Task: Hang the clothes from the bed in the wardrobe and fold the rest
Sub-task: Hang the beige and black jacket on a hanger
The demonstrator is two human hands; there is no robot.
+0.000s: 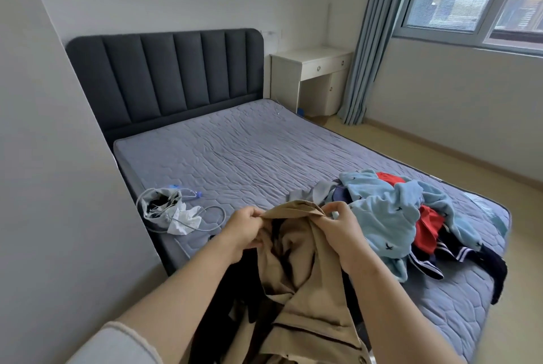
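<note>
Both hands (left [245,230], right [340,228]) grip the tan garment [299,269], hanging lengthwise downward.

matt tan cloth garment [305,281], quilted grey mattress [249,152]

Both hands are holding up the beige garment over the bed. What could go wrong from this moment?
1. The beige garment hangs in twisted folds between the left hand and right hand; it may go on a hanger crooked.
2. Its lower part hangs past the bed's edge and may drag.
3. The clothes pile lies close by; a swing could pull pieces off.
</note>
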